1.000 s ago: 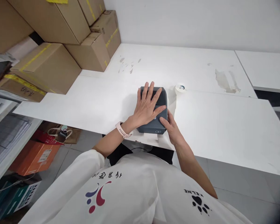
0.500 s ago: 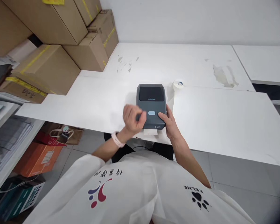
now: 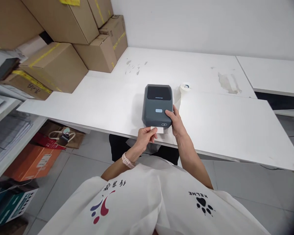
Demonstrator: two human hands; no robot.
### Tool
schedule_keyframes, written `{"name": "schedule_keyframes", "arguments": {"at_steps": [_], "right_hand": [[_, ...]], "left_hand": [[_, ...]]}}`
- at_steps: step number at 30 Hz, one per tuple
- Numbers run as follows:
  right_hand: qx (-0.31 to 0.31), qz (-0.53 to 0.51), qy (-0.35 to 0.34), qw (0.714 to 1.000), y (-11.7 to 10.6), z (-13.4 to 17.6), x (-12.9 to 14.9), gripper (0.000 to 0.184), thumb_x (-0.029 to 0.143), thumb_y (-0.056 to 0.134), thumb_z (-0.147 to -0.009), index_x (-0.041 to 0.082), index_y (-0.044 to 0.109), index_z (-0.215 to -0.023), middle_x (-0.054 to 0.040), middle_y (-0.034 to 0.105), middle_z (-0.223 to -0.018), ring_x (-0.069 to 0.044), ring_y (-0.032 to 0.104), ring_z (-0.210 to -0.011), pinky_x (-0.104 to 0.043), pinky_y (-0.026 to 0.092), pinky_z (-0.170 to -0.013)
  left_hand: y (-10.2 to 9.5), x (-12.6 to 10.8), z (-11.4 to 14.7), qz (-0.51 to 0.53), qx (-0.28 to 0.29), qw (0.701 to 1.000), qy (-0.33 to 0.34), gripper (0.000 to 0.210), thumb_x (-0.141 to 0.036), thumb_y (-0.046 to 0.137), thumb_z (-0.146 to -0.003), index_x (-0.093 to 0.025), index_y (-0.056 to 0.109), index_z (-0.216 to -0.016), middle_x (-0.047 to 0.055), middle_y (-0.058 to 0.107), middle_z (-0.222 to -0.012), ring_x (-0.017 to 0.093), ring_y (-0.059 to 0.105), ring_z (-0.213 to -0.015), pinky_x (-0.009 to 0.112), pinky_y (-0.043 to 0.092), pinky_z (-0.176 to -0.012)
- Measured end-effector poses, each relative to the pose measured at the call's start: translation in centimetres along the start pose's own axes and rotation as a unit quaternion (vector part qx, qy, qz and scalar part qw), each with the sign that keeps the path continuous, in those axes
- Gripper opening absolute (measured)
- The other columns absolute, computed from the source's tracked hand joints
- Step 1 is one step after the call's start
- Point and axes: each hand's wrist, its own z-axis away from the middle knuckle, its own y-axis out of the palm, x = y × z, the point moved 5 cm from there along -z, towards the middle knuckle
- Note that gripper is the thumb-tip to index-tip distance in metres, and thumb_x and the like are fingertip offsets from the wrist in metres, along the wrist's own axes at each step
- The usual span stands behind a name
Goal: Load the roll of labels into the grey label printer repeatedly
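A dark grey label printer [image 3: 158, 106] stands near the front edge of the white table, its dark window at the far end and a pale button on top. A white label strip [image 3: 159, 130] sticks out of its near side. My left hand [image 3: 147, 135], with a pink watch band at the wrist, pinches the left end of that strip between thumb and fingers. My right hand [image 3: 176, 121] grips the printer's right side, thumb on top near the button and fingers along the side. Just right of the printer lies a roll of white labels [image 3: 185, 87], a strip trailing from it.
Cardboard boxes [image 3: 55, 65] with yellow tape are stacked at the table's left end. Below, a shelf [image 3: 36, 127] and an orange box [image 3: 31, 160] stand at left. The white table [image 3: 222, 124] runs along the wall and bears worn patches.
My left hand has come down from above the printer's left side to its near edge and taken hold of the label strip. My right hand stays on the printer. The view has shifted slightly.
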Motion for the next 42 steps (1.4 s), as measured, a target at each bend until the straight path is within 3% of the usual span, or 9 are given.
{"name": "schedule_keyframes", "arguments": {"at_steps": [4,10,20,23,26,28,31,38,42], "right_hand": [[-0.046,-0.021,0.031,0.998,0.0,-0.5,0.7,0.122,0.056,0.077,-0.071,0.027,0.010,-0.169,-0.0080,0.043,-0.167,-0.027,0.049,-0.149,-0.046,0.040,-0.126],[-0.045,0.002,0.033,0.998,1.0,-0.4,3.0,0.136,0.051,0.089,-0.058,0.019,0.016,-0.168,-0.0157,0.044,-0.163,-0.031,0.051,-0.145,-0.045,0.046,-0.122],[-0.024,0.044,0.040,0.998,0.6,-0.6,3.1,0.125,0.057,0.086,-0.070,0.035,0.013,-0.169,-0.0094,0.044,-0.165,-0.032,0.053,-0.145,-0.052,0.050,-0.119],[-0.031,0.049,0.014,0.998,0.5,0.6,2.7,0.113,0.066,0.076,-0.080,0.036,0.015,-0.169,-0.0056,0.032,-0.173,-0.031,0.040,-0.156,-0.049,0.044,-0.125],[-0.059,0.061,-0.026,0.996,0.4,2.5,2.3,0.091,0.073,0.056,-0.092,0.038,0.020,-0.168,0.0015,0.023,-0.177,-0.026,0.024,-0.164,-0.047,0.033,-0.131],[-0.074,0.078,-0.056,0.993,0.3,3.4,2.1,0.080,0.074,0.043,-0.097,0.041,0.022,-0.167,0.0061,0.021,-0.177,-0.024,0.018,-0.165,-0.049,0.024,-0.135],[-0.086,0.091,-0.093,0.988,0.1,3.7,2.4,0.076,0.077,0.031,-0.099,0.042,0.023,-0.166,0.0079,0.022,-0.177,-0.025,0.016,-0.166,-0.052,0.016,-0.136],[-0.100,0.113,-0.246,0.957,-0.1,-2.7,9.8,0.083,0.080,0.033,-0.097,0.042,0.010,-0.168,0.0001,0.021,-0.176,-0.029,0.011,-0.166,-0.055,0.022,-0.133],[-0.154,0.174,-0.327,0.916,0.0,-9.8,14.3,0.083,0.078,0.027,-0.099,0.037,0.008,-0.168,-0.0049,0.021,-0.176,-0.032,0.016,-0.165,-0.058,0.024,-0.131]], "left_hand": [[-0.5,0.7,-0.3,-0.062,-0.026,0.993,0.100,0.045,-0.058,0.075,-0.077,-0.019,0.070,-0.056,0.003,0.068,-0.060,0.014,0.059,-0.062,0.030,0.048,-0.069],[-1.0,1.1,-0.5,-0.066,-0.022,0.993,0.099,0.044,-0.058,0.073,-0.080,-0.019,0.072,-0.059,0.004,0.073,-0.065,0.017,0.062,-0.067,0.033,0.050,-0.075],[-2.1,0.7,-0.4,-0.095,0.048,0.989,0.100,0.053,-0.063,0.064,-0.088,-0.019,0.074,-0.061,0.006,0.074,-0.066,0.020,0.067,-0.068,0.034,0.053,-0.076],[-4.8,-1.0,0.5,-0.109,-0.078,0.973,0.186,0.060,-0.064,0.047,-0.098,-0.020,0.070,-0.062,0.006,0.072,-0.067,0.020,0.068,-0.070,0.035,0.055,-0.077],[-6.5,-2.8,0.9,-0.125,-0.166,0.947,0.244,0.053,-0.060,0.040,-0.103,-0.023,0.077,-0.111,0.010,0.077,-0.123,0.026,0.070,-0.118,0.040,0.054,-0.104],[-5.8,-3.4,0.3,-0.131,-0.105,0.959,0.229,0.058,-0.060,0.036,-0.105,-0.030,0.056,-0.150,0.005,0.050,-0.164,0.026,0.043,-0.155,0.043,0.038,-0.126],[-3.9,-4.5,-0.8,-0.122,-0.014,0.973,0.197,0.068,-0.064,0.028,-0.105,-0.034,0.029,-0.166,-0.004,0.023,-0.178,0.023,0.015,-0.166,0.042,0.021,-0.136],[-3.4,-10.6,-4.5,-0.138,-0.033,0.940,0.309,0.064,-0.064,0.031,-0.105,-0.032,0.044,-0.158,0.002,0.040,-0.171,0.026,0.031,-0.162,0.044,0.030,-0.132],[-4.4,-10.6,-8.0,-0.223,-0.068,0.947,0.219,0.061,-0.050,0.055,-0.099,-0.028,0.046,-0.156,0.009,0.045,-0.167,0.032,0.040,-0.155,0.049,0.040,-0.124]]}}
